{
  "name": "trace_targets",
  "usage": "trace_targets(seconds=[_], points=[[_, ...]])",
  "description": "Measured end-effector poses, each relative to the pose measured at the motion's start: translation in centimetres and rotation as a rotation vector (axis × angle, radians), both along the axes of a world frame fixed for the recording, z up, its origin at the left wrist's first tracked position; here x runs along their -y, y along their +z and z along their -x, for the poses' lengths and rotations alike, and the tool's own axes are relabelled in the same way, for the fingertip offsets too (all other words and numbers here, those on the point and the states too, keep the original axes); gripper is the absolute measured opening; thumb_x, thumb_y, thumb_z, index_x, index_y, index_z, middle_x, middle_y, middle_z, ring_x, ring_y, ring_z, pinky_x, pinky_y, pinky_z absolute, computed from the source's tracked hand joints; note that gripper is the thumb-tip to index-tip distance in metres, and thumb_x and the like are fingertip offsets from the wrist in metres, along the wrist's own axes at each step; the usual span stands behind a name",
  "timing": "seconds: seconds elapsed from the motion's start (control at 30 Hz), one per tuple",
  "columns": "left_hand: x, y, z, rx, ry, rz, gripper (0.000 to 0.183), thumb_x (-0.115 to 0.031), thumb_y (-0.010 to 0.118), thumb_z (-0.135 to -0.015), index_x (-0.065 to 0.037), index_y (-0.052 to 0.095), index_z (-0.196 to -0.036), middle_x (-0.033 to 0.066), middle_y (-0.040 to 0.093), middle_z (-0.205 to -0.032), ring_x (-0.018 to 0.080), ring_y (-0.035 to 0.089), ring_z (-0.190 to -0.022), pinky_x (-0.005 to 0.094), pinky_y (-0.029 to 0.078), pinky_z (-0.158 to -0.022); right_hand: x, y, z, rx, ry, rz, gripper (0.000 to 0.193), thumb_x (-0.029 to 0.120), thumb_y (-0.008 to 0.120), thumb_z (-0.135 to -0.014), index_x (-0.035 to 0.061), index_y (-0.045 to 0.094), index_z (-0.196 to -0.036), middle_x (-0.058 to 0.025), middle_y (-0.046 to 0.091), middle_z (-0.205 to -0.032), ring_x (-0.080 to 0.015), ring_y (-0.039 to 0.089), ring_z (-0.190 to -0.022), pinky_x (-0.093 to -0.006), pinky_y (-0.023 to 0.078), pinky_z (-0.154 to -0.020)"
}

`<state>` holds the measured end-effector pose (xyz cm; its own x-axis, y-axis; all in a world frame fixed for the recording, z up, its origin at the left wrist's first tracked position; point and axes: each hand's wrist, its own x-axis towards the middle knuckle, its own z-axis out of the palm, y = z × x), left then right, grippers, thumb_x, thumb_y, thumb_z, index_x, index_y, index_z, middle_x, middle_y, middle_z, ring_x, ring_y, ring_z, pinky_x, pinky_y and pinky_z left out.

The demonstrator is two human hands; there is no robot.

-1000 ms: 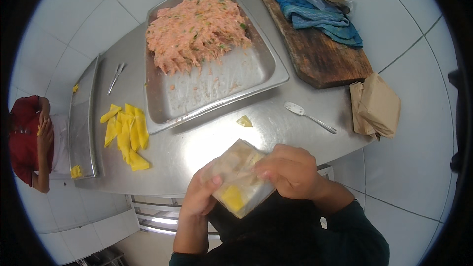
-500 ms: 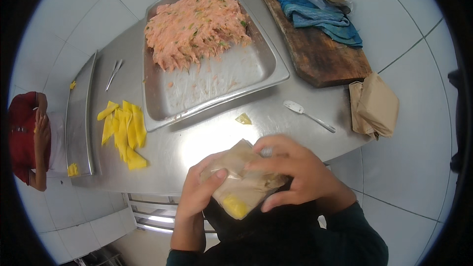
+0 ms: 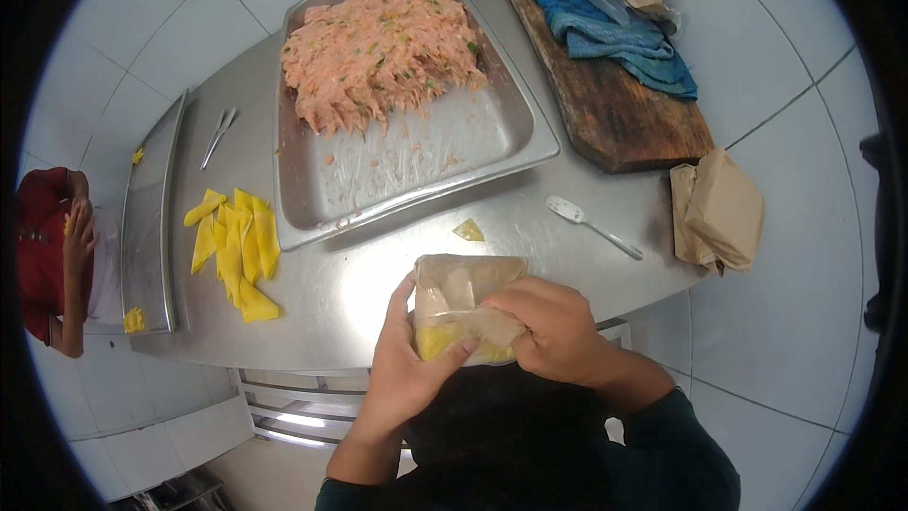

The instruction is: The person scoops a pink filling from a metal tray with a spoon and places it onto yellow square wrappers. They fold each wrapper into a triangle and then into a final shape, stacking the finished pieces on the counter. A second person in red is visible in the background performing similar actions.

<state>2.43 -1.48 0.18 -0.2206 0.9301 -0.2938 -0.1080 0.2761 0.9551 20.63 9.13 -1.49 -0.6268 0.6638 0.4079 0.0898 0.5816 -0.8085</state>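
A package of yellow wrapper sheets (image 3: 433,343), covered in brown paper and clear film (image 3: 463,274), is held at the near edge of the table. My left hand (image 3: 405,374) grips its left side, thumb over the front. With closed fingers, my right hand (image 3: 553,326) pinches a loose flap of the wrapping at the package's right side. Just beyond the package lies a small yellow scrap (image 3: 468,230). A spoon with a pale smear (image 3: 566,208) rests to its right. Several yellow wrapper pieces (image 3: 236,246) lie loose in a pile on the left.
A deep metal tray (image 3: 407,161) holds pink minced filling (image 3: 378,47) with green bits. On the right are a wooden board (image 3: 615,123), a blue cloth (image 3: 605,38) and a brown paper packet (image 3: 724,208). Tongs (image 3: 219,137) and a shallow tray (image 3: 151,227) lie left, near another person (image 3: 47,255).
The package has turned more square to me, its yellow contents showing more along the near side. My right hand has gone from spread fingers over it to pinching the wrapping flap.
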Motion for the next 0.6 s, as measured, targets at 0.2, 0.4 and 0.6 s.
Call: trace_targets(seconds=[0.2, 0.4, 0.6], points=[[-0.2, -0.6, -0.1, 0.184, 0.040, -0.040, 0.075, -0.006, 0.072, -0.092, 0.006, 0.028, -0.152, 0.0183, 0.054, -0.139, 0.0239, 0.054, -0.129, 0.0365, 0.045, -0.108, -0.2, -1.1, -0.4, -0.274, -0.218, 0.504, 0.020, -0.007, 0.066, -0.087, -0.0037, 0.068, -0.107, -0.0084, 0.070, -0.091, -0.0142, 0.068, -0.086, -0.0289, 0.054, -0.075], [1.0, -1.8, 0.8, 0.531, 0.080, -0.147, 0.077, -0.020, 0.074, -0.093, 0.005, 0.031, -0.151, 0.0176, 0.052, -0.143, 0.0263, 0.053, -0.133, 0.0394, 0.042, -0.112, -0.5, -1.6, -0.1, -0.834, -0.271, 1.037, 0.022, 0.013, 0.057, -0.105, -0.0017, 0.062, -0.120, -0.0052, 0.068, -0.107, -0.0106, 0.063, -0.098, -0.0277, 0.051, -0.089], [1.7, -3.5, 1.4, 0.744, 0.040, -0.244, 0.080, -0.045, 0.067, -0.097, 0.004, 0.033, -0.150, 0.0183, 0.052, -0.144, 0.0290, 0.055, -0.131, 0.0446, 0.045, -0.109, 0.5, -1.6, 1.0, -0.451, -0.303, 1.202, 0.034, 0.018, 0.051, -0.108, -0.0008, 0.052, -0.137, -0.0085, 0.063, -0.124, -0.0139, 0.060, -0.112, -0.0306, 0.049, -0.099]])
